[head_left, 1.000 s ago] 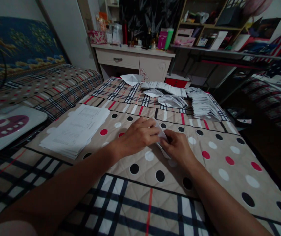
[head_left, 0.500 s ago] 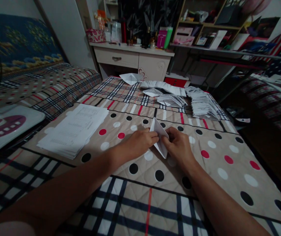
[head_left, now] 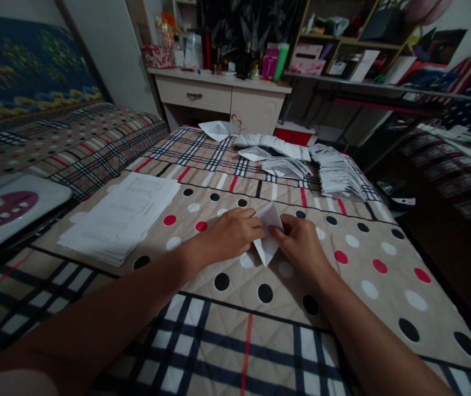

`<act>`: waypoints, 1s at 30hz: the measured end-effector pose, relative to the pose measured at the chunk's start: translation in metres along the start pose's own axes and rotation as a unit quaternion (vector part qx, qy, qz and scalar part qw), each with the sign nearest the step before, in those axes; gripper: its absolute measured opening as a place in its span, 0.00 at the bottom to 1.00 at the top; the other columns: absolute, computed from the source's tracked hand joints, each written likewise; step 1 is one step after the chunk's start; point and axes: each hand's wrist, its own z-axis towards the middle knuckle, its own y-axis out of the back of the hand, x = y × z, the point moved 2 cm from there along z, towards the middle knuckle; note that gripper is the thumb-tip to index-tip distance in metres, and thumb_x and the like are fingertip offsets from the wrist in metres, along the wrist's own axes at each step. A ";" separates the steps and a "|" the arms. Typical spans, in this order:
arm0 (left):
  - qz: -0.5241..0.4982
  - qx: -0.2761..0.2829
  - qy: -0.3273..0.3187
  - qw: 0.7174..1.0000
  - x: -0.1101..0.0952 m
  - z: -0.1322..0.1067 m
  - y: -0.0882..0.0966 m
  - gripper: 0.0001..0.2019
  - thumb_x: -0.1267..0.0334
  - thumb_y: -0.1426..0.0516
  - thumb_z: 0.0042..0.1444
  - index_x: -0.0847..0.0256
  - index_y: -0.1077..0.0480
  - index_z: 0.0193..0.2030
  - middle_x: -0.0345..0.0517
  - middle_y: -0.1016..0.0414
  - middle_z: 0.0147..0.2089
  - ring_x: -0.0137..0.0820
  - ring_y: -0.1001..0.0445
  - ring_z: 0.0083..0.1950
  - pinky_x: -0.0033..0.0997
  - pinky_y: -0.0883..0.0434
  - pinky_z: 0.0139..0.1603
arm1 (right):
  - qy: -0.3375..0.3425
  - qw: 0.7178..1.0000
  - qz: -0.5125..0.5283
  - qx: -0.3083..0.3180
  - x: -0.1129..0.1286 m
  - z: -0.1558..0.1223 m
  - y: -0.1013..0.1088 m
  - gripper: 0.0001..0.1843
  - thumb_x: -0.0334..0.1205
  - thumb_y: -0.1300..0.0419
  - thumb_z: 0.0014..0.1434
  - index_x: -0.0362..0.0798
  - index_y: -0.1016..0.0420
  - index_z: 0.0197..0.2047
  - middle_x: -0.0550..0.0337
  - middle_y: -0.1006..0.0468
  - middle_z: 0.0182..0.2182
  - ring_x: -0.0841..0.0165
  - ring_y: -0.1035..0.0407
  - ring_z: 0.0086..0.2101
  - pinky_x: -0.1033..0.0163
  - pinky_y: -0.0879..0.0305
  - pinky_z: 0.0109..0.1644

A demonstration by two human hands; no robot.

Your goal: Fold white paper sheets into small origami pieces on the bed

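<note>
A small folded white paper (head_left: 268, 235) lies on the dotted quilt (head_left: 367, 258) between my two hands. My left hand (head_left: 228, 234) pinches its left side, fingers curled onto the paper. My right hand (head_left: 301, 245) grips its right side with thumb and fingers closed. The paper's upper flap stands up and its lower tip points toward me.
A stack of white printed sheets (head_left: 122, 217) lies to the left. Heaps of folded white papers (head_left: 301, 165) sit at the far end of the bed. A white dresser (head_left: 219, 99) and cluttered shelves (head_left: 359, 55) stand behind. A white device (head_left: 4, 212) rests far left.
The paper, pressed flat under both hands a second ago, has been lifted and partly opened, its upper flap now standing up. Both hands stayed in nearly the same spot.
</note>
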 end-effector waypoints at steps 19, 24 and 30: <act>-0.395 -0.097 0.280 0.870 0.017 -0.001 -0.004 0.07 0.63 0.38 0.53 0.65 0.27 0.31 0.38 0.30 0.25 0.24 0.34 0.26 0.24 0.40 0.26 | 0.040 0.943 0.308 -0.118 0.006 -0.011 0.001 0.13 0.48 0.39 0.60 0.52 0.23 0.45 0.57 0.24 0.41 0.66 0.30 0.38 0.64 0.35 0.38; -0.461 -0.030 0.299 0.835 0.016 -0.003 -0.012 0.18 0.57 0.32 0.43 0.65 0.26 0.38 0.37 0.31 0.29 0.24 0.35 0.27 0.23 0.41 0.24 | 0.008 0.946 0.321 -0.048 -0.003 -0.008 -0.008 0.09 0.43 0.33 0.55 0.48 0.21 0.27 0.56 0.24 0.38 0.65 0.31 0.39 0.63 0.37 0.38; -0.412 -0.023 0.317 0.854 0.013 -0.002 -0.012 0.13 0.56 0.37 0.49 0.64 0.28 0.36 0.37 0.34 0.27 0.24 0.38 0.27 0.24 0.44 0.25 | -0.035 0.922 0.384 -0.015 -0.004 -0.007 -0.012 0.09 0.44 0.33 0.54 0.48 0.21 0.27 0.60 0.24 0.30 0.70 0.35 0.30 0.66 0.41 0.34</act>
